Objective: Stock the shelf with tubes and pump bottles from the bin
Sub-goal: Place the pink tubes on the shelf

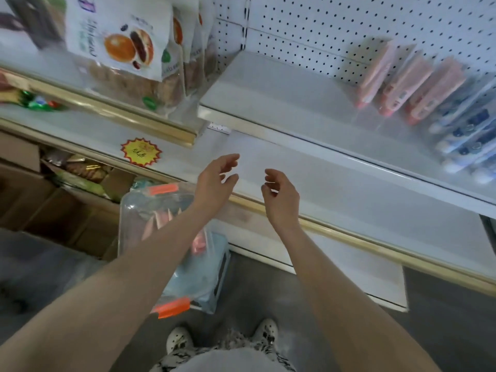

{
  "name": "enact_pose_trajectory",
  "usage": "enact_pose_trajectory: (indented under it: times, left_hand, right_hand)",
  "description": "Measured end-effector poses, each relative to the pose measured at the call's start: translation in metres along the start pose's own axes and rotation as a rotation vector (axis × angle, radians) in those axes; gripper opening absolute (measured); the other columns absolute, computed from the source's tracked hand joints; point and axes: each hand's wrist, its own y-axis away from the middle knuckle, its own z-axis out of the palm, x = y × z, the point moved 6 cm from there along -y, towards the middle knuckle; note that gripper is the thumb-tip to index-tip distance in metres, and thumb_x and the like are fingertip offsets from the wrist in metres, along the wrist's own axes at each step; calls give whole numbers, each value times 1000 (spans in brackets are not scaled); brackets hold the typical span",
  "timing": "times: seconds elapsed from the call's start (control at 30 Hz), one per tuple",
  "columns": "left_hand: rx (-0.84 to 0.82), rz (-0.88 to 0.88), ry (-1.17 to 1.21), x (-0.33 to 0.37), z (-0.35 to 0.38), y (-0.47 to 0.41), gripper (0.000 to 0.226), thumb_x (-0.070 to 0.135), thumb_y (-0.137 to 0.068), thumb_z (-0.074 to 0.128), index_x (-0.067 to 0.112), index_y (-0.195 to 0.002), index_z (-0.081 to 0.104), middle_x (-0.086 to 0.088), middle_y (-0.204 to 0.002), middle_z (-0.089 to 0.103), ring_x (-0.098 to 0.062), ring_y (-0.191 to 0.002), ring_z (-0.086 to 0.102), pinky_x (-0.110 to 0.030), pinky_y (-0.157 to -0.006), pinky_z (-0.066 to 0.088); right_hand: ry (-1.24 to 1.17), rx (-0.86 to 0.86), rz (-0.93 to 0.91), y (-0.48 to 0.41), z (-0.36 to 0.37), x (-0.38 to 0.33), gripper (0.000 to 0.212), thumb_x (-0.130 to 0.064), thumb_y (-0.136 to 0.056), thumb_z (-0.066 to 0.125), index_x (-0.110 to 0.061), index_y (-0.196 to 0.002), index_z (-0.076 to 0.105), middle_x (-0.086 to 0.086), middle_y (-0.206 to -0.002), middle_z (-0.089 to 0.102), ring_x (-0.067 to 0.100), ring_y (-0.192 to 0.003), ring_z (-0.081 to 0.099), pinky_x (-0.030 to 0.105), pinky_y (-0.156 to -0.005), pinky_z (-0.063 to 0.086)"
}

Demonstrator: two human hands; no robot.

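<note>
Clear plastic forms the bin (131,210), a round-cornered box with orange latches (174,307) at its near and far ends, standing on the grey floor (268,285). Inside it lie the binned tubes (161,221), pale pink, flat and tapering to a point, blurred and partly hidden by my left forearm, which crosses above the bin.

My left hand (214,181) hangs just past the bin's far right corner, empty, fingers spread and loosely bent. My right hand (281,194) is to the right of the bin, level with the left, fingers curled loosely around nothing. The two hands are apart.

Up and to the right of the bin runs the white shelf (281,103), smooth painted metal backed by a perforated panel (349,28). At the end farthest from the bin leans a row of shelved tubes (402,87), pink with darker caps toward the front edge. Beyond them lie blue-and-white packs (467,135), too blurred to tell their shape.

Left of the bin sit brown cardboard boxes (67,210). Directly beyond the bin is a yellow starburst sticker (141,152), and farther beyond it, glossy snack bags (120,49).
</note>
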Motion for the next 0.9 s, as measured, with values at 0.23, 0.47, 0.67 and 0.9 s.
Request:
enact_pose_trajectory:
  times: [0.23, 0.47, 0.67, 0.9]
  left_hand:
    - [-4, -132, 22, -69, -63, 25, 45, 0, -88, 58, 23, -127, 58, 9, -111, 62, -5, -106, 57, -6, -87, 43]
    - [8, -241, -108, -139, -118, 48, 43, 5, -89, 61, 25, -127, 58, 14, -117, 61, -1, -108, 55, -17, -97, 41]
    - [20, -417, -21, -207, -133, 73, 48, -3, -86, 59, 25, -124, 60, 9, -116, 63, -7, -107, 57, -23, -98, 43]
    - [35, -446, -46, -265, -133, 93, 43, 0, -87, 60, 24, -124, 61, 13, -120, 61, -7, -111, 58, -23, -98, 44]
  right_hand:
    - [9, -72, 61, 29, 71, 1, 32, -6, -92, 57, -18, -121, 62, -2, -113, 67, 12, -99, 62, 27, -91, 52]
    - [57, -173, 123, 56, 148, 1, 31, -6, -90, 58, -15, -119, 65, -3, -108, 67, 12, -95, 61, 16, -90, 48]
    - [111, -304, 158, 81, 200, 18, 34, -2, -91, 54, -15, -120, 64, -3, -115, 67, 10, -100, 62, 29, -95, 50]
    - [168, -463, 200, 96, 254, 51, 34, -6, -94, 54, -19, -125, 61, -6, -121, 65, 9, -105, 60, 17, -89, 42]
